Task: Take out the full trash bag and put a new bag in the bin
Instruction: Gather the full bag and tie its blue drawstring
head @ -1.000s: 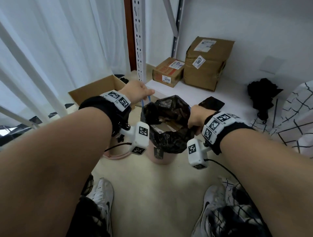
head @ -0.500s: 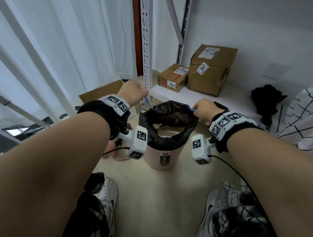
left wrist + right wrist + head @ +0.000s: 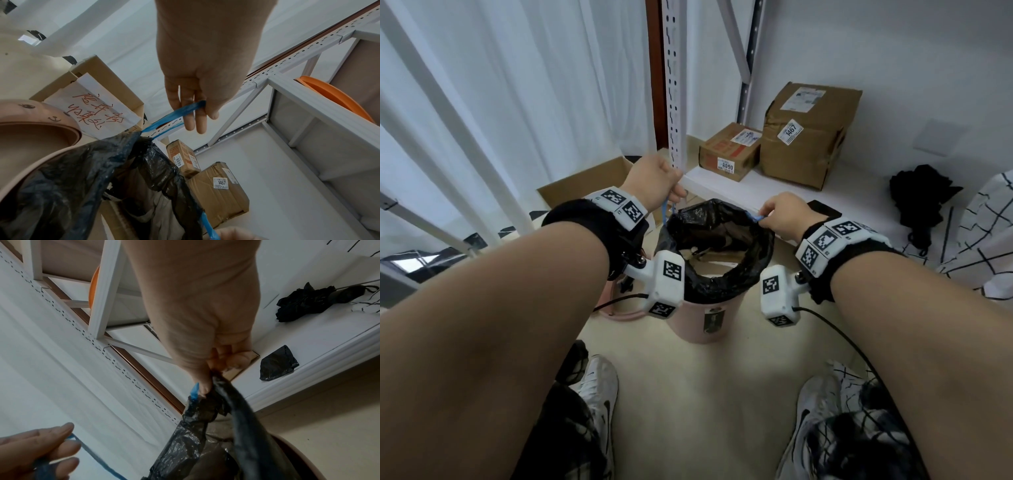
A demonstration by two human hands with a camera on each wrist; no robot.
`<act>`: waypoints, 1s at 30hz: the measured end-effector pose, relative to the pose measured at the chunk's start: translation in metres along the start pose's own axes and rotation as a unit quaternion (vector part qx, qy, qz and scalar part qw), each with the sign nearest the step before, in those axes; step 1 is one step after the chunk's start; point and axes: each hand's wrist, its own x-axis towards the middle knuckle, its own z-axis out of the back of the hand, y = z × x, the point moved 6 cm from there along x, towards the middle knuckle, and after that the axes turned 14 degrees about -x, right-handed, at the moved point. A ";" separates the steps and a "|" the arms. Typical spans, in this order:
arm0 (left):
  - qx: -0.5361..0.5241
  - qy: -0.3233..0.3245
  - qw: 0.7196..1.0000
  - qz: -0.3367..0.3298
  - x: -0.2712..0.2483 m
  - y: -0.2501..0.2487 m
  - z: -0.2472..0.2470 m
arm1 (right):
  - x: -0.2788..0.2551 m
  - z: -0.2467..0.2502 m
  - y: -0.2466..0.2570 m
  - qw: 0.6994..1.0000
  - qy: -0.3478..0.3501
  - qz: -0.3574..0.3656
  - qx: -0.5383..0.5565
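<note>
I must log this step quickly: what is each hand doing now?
Left hand: holding the blue drawstring of the black trash bag.
Right hand: pinching the bag's rim and drawstring.

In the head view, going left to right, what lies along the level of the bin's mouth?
Open cardboard box → left hand pinching blue drawstring → black trash bag in pink bin → right hand → black crumpled cloth.

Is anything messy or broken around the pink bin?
Nothing looks spilled or broken. The pink bin stands upright, with the black trash bag still inside. One oddity: a black umbrella lies crumpled on the low white shelf, not folded up.
</note>
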 end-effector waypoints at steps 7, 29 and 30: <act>-0.045 -0.002 0.999 -0.024 0.002 -0.001 -0.002 | 0.007 -0.002 0.013 1.000 0.008 0.021 -0.007; 0.091 0.028 0.993 -0.068 0.001 -0.014 -0.012 | -0.012 0.071 0.026 0.913 -0.163 0.041 0.372; 0.091 0.046 0.993 -0.051 0.000 -0.015 -0.012 | -0.014 0.075 0.029 0.906 -0.173 0.055 0.382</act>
